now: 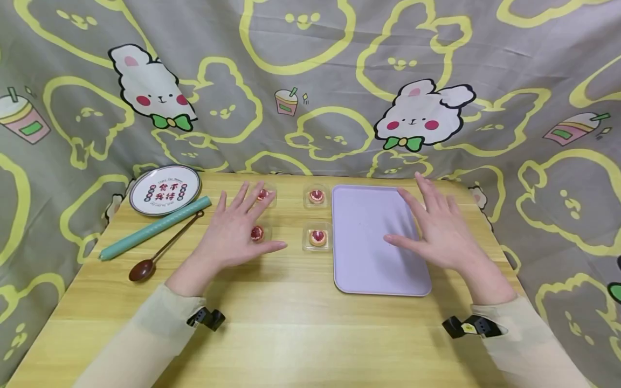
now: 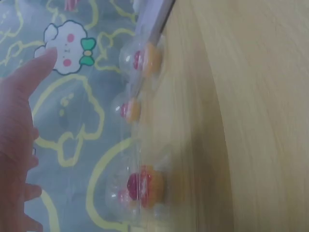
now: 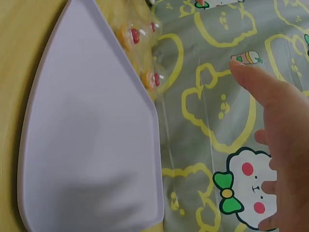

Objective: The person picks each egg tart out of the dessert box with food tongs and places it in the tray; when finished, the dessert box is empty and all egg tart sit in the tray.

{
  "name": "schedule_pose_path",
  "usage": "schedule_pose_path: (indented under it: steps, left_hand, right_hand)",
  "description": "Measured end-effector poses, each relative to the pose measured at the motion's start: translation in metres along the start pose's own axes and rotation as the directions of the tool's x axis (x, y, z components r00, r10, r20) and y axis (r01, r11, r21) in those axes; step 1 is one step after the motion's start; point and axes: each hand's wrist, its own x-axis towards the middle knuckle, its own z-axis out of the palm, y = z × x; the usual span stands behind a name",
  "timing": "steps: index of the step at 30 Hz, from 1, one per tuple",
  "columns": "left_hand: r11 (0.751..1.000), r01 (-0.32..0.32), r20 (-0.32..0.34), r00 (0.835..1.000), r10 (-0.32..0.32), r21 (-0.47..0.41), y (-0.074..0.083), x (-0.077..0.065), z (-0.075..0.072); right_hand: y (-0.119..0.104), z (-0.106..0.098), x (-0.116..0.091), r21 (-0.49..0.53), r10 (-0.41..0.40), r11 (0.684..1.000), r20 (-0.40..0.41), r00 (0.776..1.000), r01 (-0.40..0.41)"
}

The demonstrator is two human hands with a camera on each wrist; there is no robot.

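Right of the plate's (image 1: 140,187) red Chinese characters (image 1: 169,197), left grip (image 1: 230,233) and right grip (image 1: 444,235) outspread.

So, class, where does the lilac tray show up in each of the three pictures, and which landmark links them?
Head: the tray lies right of centre.
Left wrist: only a slim part of the tray shows, at the top edge near the middle.
Right wrist: the tray fills much of the left half.
Shared landmark: the boxed tarts, beside the tray in all three.
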Motion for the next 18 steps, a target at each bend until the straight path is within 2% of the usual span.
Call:
schedule_pose_path:
  steps: [6,10,14,18]
  left_hand:
    - [0.996,-0.025,-0.029,0.999,0.023,-0.083,0.006,0.001,0.003]
    - [0.987,-0.032,-0.023,0.999,0.029,-0.158,0.011,0.001,0.006]
    - [0.966,-0.029,-0.018,1.0,0.026,-0.258,0.015,0.0,0.01]
    - [0.934,-0.02,-0.023,1.0,0.012,-0.357,0.018,-0.001,0.014]
  right_hand:
    - [-0.008,0.003,0.005,0.078,-0.04,0.996,-0.037,0.998,0.043]
    - [-0.012,0.004,0.006,0.192,-0.055,0.979,-0.05,0.997,0.064]
    - [-0.017,0.005,0.006,0.326,-0.051,0.943,-0.035,0.998,0.06]
    - [-0.02,0.006,0.007,0.397,-0.061,0.915,-0.036,0.998,0.07]
